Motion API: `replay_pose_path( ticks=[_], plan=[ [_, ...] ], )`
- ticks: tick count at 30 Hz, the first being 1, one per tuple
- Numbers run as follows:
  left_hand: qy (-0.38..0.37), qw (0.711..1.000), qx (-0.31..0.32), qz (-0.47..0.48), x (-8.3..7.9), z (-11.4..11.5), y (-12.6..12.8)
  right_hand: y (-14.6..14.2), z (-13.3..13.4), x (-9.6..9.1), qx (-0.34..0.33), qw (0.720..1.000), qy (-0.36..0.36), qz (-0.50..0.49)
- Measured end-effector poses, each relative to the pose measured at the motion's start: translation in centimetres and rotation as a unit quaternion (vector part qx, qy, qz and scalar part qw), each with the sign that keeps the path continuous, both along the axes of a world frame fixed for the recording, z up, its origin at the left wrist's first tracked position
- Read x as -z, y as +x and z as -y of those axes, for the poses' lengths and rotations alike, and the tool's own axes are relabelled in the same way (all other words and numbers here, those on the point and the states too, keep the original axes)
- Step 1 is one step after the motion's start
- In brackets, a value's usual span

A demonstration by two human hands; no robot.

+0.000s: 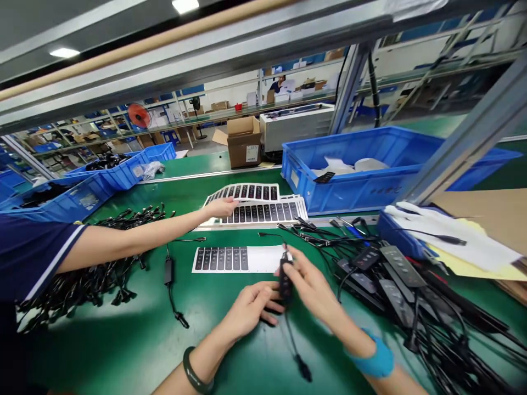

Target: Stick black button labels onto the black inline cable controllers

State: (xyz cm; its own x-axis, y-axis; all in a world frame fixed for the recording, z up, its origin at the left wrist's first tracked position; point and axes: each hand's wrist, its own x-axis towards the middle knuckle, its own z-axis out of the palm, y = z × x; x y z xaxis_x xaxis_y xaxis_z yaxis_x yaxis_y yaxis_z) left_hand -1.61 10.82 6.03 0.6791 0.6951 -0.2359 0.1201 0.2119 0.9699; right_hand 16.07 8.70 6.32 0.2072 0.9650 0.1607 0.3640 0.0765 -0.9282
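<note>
A small black inline controller [285,277] on a cable is held upright between both my hands above the green mat. My left hand [251,308] curls its fingers against the controller's lower end. My right hand [313,285] pinches it from the right side. Just beyond lies a white sticker sheet [241,258] with a row of black labels on its left part. The cable [297,351] trails toward me, ending in a plug.
A co-worker's arm [140,237] reaches from the left; that hand [222,207] touches stacked label sheets [263,208]. Black controllers and cables [395,285] pile at right, more cables [102,258] at left. A blue bin [362,181] stands behind; another cable [169,280] lies loose.
</note>
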Motion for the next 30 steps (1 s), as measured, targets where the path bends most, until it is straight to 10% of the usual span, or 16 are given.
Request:
replay_pose_path(
  ticks=[3,6,11,15,17,23,30],
  plan=[
    [0.192,0.97,0.03,-0.149,-1.7,-1.1,-2.2,4.7,-0.3,-1.9,0.094,0.993,0.01,0.077],
    [0.373,0.867,0.019,-0.33,-2.5,-2.3,-4.8,9.8,0.4,-3.6,0.178,0.942,0.026,0.282],
    [0.405,0.798,-0.057,-0.442,-1.1,-3.9,-7.4,10.8,0.2,-3.6,0.258,0.809,0.04,0.526],
    [0.407,0.782,-0.065,-0.467,0.3,-4.1,-7.6,3.7,-3.8,-1.2,0.035,0.923,0.073,0.376],
    [0.411,0.779,-0.062,-0.47,0.6,-4.0,-7.5,-0.1,-6.2,0.4,-0.029,0.936,0.072,0.344],
    [0.422,0.773,-0.07,-0.468,0.9,-3.6,-7.4,-5.2,-9.5,2.7,-0.047,0.953,0.1,0.284],
    [0.39,0.787,-0.137,-0.458,-0.1,-5.1,-8.7,-3.5,-5.2,-0.1,-0.032,0.976,0.137,0.166]
  ],
)
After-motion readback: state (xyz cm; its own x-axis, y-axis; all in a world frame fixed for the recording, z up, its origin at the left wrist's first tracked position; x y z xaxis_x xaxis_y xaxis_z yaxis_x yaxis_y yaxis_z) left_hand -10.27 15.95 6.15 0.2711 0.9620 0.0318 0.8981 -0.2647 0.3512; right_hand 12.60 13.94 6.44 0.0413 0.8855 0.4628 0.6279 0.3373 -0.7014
